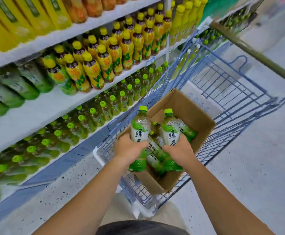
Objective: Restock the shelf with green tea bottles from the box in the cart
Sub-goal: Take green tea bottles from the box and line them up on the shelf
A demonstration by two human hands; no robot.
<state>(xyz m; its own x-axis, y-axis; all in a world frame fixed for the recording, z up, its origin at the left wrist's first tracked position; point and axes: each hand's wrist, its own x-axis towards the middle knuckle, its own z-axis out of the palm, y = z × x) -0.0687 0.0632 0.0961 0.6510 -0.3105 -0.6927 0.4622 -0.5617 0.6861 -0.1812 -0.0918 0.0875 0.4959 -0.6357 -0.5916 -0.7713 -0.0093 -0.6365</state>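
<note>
Presently logged, risks first. Left hand (130, 148): fingers wrapped round the lower body of one green tea bottle (139, 131), held upright, cap up, above the near left corner of the cardboard box (196, 116). Right hand (179, 150): likewise curled round a second green tea bottle (169, 131), upright, over the box's middle.

Hazards, as judged:
- Grip sits low on each bottle, so a top-heavy tilt on the swing to the shelf could slip one loose onto the floor or back into the box.
- Lifted bottles stand close to the cart's wire side (121, 133); a base or knuckle could catch the rim.
- Green tea shelf row (94, 114) looks tightly packed near the front; pushing a bottle in carelessly could topple neighbours.
- Box flaps stand open and could snag a wrist.

Containers:
- Cardboard box, open-topped, sits in the blue wire cart (240, 92). Contents: several loose green tea bottles (155, 150) lying on their sides, overlapping, between and under the two hands; exact count cannot be told.
- Cart: holds the box and, behind it, a flat pale carton (199, 99).
- Shelving to the left: green-capped tea low, yellow-capped bottles (94, 65) above, motion-blurred.
</note>
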